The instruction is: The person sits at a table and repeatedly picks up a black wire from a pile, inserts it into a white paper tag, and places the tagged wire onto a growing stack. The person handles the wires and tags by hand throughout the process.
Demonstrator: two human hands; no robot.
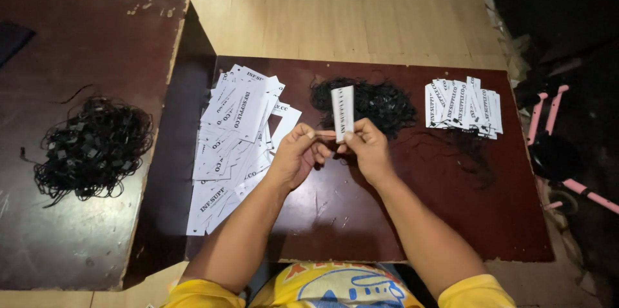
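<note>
My left hand (295, 154) and my right hand (366, 147) meet over the middle of a low dark brown table (361, 224). Together they pinch a white paper tag (342, 113) that stands upright between the fingertips. Just behind the tag lies a tangled heap of black strings (380, 103). A wide spread of loose white tags (235, 143) covers the table to the left of my left hand. A smaller, neater row of white tags (463, 107) sits at the far right, with thin black strings trailing below it.
A second, higher dark table (77, 230) stands at the left and carries another bundle of black strings (90, 147). The floor is light wood. A pink-framed object (554, 147) stands in the dark at the right. My yellow shirt shows at the bottom edge.
</note>
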